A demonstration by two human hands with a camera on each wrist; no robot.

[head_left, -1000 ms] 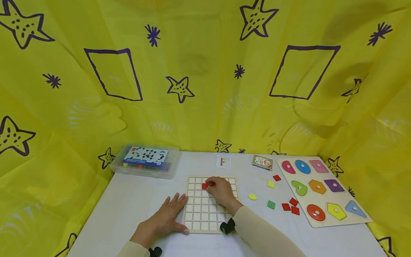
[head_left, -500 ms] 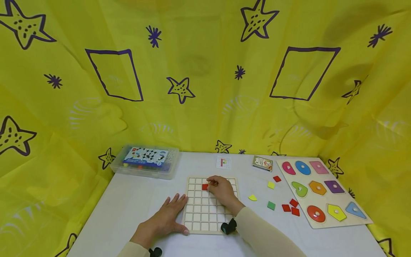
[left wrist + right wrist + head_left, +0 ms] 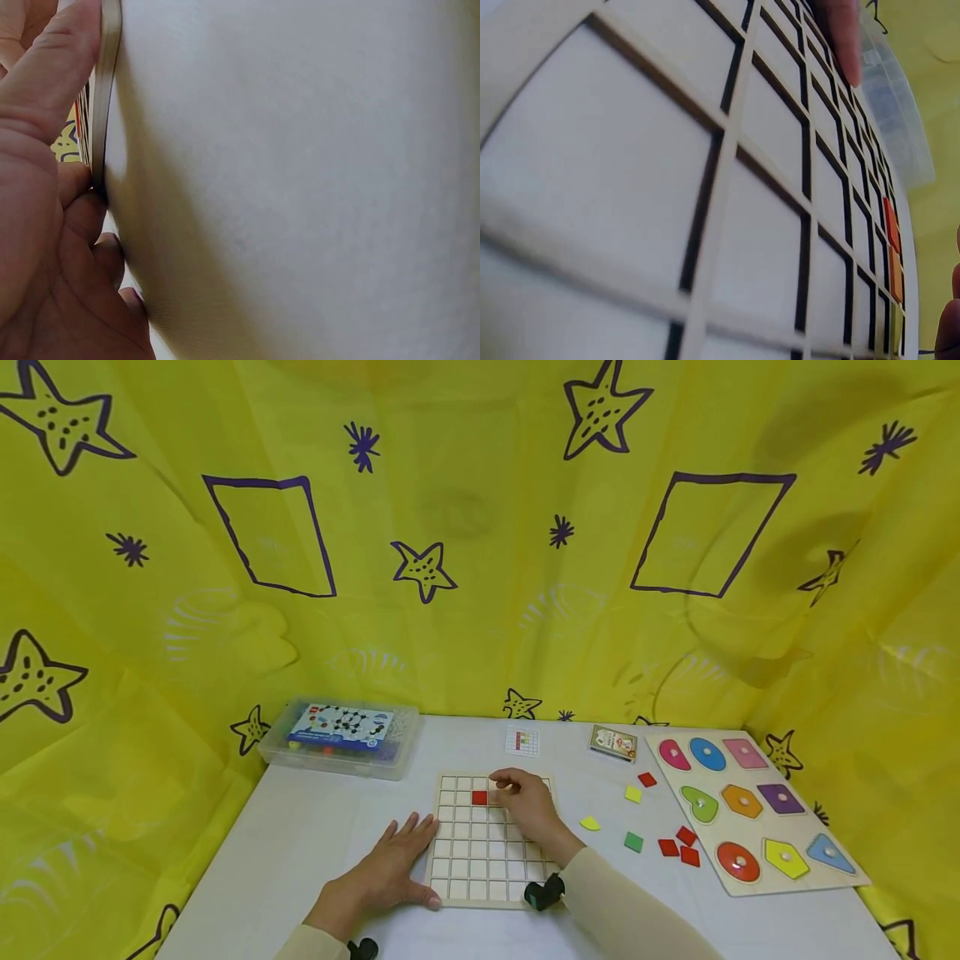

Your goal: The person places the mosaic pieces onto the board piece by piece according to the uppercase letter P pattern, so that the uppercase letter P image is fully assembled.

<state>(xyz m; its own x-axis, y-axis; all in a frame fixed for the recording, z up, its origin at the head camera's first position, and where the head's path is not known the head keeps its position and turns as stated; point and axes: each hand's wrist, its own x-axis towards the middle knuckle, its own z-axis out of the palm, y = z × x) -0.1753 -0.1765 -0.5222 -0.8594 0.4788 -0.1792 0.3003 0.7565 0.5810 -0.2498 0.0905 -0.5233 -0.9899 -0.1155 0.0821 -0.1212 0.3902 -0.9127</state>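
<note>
A pale wooden grid board (image 3: 460,867) lies on the table in front of me. One red square tile (image 3: 479,797) sits in a cell near its far edge. My right hand (image 3: 525,802) is just right of this tile, finger and thumb parted, with nothing visible between them. In the right wrist view, an orange tile (image 3: 895,274) and a yellow tile (image 3: 897,326) follow the red one along the row; the head view hides them behind that hand. My left hand (image 3: 386,868) rests with spread fingers along the board's left edge, its thumb (image 3: 52,67) against the near corner.
Right of the board lie several red tiles (image 3: 668,847), a green tile (image 3: 633,842), a yellow square (image 3: 633,793) and a yellow wedge (image 3: 590,822). Farther right is a shape puzzle (image 3: 757,852). Behind are a pattern card (image 3: 522,741), a card box (image 3: 613,741) and a clear plastic case (image 3: 337,739).
My right hand has shifted slightly right along the row, so the red tile shows fully. The left hand stays at the board's edge.
</note>
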